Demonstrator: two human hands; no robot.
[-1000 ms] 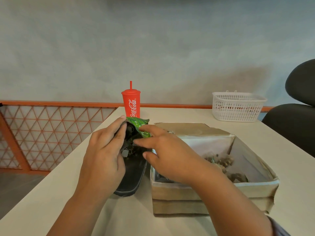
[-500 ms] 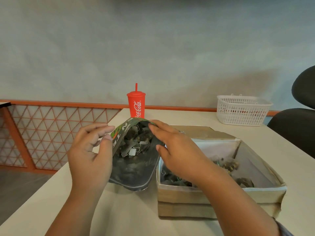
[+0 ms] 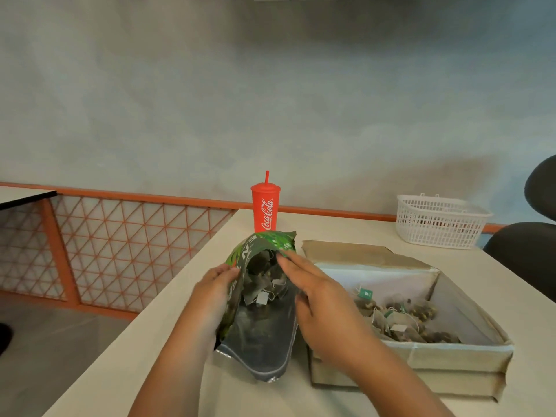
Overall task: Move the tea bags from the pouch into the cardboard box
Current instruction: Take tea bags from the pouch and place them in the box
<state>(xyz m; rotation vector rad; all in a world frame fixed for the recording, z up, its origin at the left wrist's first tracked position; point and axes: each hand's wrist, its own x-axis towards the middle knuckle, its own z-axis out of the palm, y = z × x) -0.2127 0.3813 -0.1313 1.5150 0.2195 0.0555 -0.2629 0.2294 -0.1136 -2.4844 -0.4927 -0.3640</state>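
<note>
**Fingers on the pouch, no tea bag picked yet**

Your left fingers curl round the pouch on the edge away from the cardboard box. So your left hand holds the pouch up. Your right hand lays its fingers almost flat on the edge next to the box and pushes the mouth wide. It holds no tea bag.

The pouch stands on the worktop, just beside the box on its left. Some tea bags sit deep in the pouch. More tea bags lie inside the box.

Here is what I think could go wrong:

- **Tangled strings:** The bags in the pouch look knotted together by their strings and tags. If you pull one, a bunch may come up and drop on the worktop next to the box, not in it.
- **A floppy pouch:** The pouch is soft and leans. If your left hand lets go while the right one digs in, it may flop over and spill.
- **The red cup:** The red cup stands close behind the pouch, past the box's far left corner. A big tug could bump it over.
</note>
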